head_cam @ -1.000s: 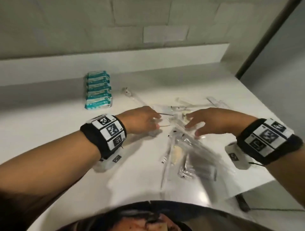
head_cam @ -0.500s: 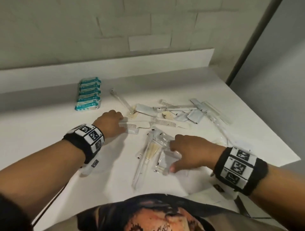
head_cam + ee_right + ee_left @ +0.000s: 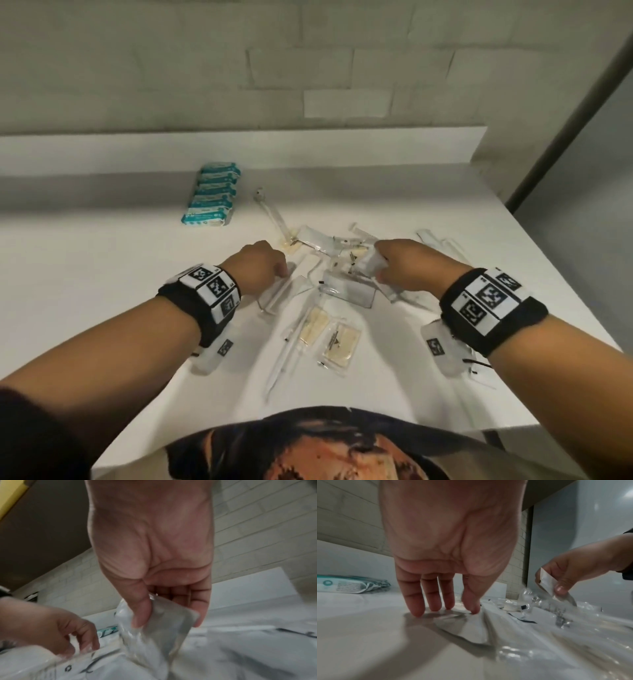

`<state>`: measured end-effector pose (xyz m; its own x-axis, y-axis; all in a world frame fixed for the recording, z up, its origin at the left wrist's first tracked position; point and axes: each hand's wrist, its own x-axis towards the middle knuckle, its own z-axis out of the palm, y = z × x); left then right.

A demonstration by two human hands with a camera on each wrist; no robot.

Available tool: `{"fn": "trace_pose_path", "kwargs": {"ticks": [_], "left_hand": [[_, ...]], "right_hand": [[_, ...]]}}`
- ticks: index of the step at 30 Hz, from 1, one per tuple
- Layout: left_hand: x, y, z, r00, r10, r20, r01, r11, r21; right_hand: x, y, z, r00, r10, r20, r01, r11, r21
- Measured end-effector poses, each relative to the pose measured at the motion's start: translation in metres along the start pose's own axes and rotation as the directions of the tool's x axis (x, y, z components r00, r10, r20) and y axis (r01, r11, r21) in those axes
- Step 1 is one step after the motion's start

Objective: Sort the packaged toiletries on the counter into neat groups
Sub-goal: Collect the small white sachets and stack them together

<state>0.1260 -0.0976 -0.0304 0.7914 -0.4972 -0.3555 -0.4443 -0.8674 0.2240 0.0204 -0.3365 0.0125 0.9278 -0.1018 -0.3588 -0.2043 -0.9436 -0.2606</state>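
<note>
Loose packaged toiletries lie in a heap mid-counter: clear sachets, combs, wrapped toothbrushes. My right hand [image 3: 376, 270] [image 3: 164, 624] hovers over the heap and pinches a small clear packet [image 3: 370, 262] [image 3: 171, 620] between thumb and fingers, lifted off the counter. The left wrist view shows the same packet [image 3: 546, 582] in that hand. My left hand [image 3: 282, 274] [image 3: 445, 608] points its fingers down, and the fingertips [image 3: 471, 609] press on a flat white packet [image 3: 467, 628] at the heap's left edge. Two beige sachets [image 3: 313, 325] [image 3: 342, 342] lie nearer me.
A neat row of teal wipe packs [image 3: 214, 195] [image 3: 351, 585] sits at the back left, with a wrapped toothbrush [image 3: 274, 214] beside it. Long white packets [image 3: 445, 246] lie right of the heap. The white counter [image 3: 85, 274] ends in a front-right corner [image 3: 534, 421], with a raised ledge behind.
My right hand left the near pile, moved back to the middle of the heap and now holds a small packet up. My left hand shifted off the comb onto a flat packet.
</note>
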Motion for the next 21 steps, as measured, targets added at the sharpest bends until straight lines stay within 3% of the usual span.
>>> {"fn": "trace_pose_path", "kwargs": {"ticks": [4, 7, 12, 16, 21], "left_hand": [[0.001, 0.001, 0.005, 0.996, -0.091, -0.019, 0.090, 0.996, -0.004], [0.000, 0.003, 0.005, 0.992, -0.125, -0.009, 0.125, 0.992, 0.007], [0.003, 0.010, 0.011, 0.994, -0.110, 0.011, 0.110, 0.994, -0.028], [0.004, 0.017, 0.011, 0.993, -0.094, 0.070, 0.098, 0.993, -0.063], [0.011, 0.021, -0.003, 0.996, -0.076, 0.056, 0.070, 0.993, 0.090]], "right_hand": [[0.020, -0.008, 0.015, 0.982, 0.009, 0.188, 0.059, 0.933, -0.354], [0.026, -0.006, 0.012, 0.983, 0.075, 0.167, 0.004, 0.904, -0.428], [0.016, -0.019, 0.015, 0.982, -0.071, 0.174, 0.117, 0.955, -0.273], [0.016, -0.021, 0.035, 0.992, -0.042, 0.120, 0.080, 0.942, -0.327], [0.022, -0.019, 0.031, 0.987, 0.008, 0.163, 0.008, 0.995, -0.097]]}}
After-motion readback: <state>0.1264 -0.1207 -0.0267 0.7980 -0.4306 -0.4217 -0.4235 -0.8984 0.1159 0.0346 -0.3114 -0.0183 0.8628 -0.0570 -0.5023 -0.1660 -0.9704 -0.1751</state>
